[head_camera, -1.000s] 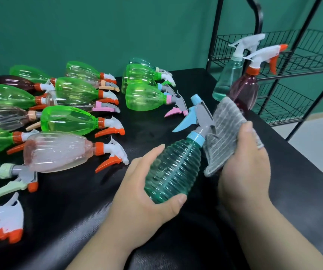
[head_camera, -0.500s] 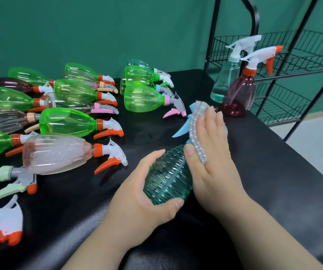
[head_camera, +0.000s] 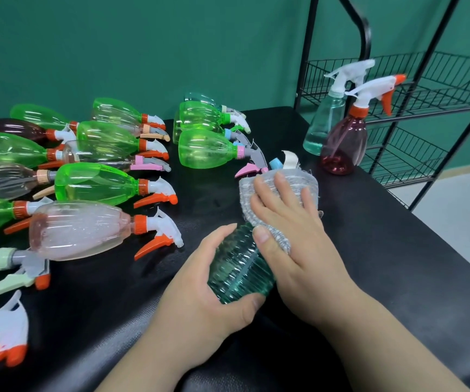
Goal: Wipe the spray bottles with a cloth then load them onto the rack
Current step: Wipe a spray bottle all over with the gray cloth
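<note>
The left hand (head_camera: 199, 306) grips the teal bottle (head_camera: 236, 273) while the right hand (head_camera: 293, 230) clasps the cloth (head_camera: 307, 185) round its neck, where firm twisting would likely clean best.

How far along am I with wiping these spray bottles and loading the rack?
Early. No bottle shows on the rack; two upright bottles stand on the table beside it. In hand: left hand grips the teal ribbed bottle, right hand holds the grey cloth over its sprayer. Left: many bottles lying flat.
</note>
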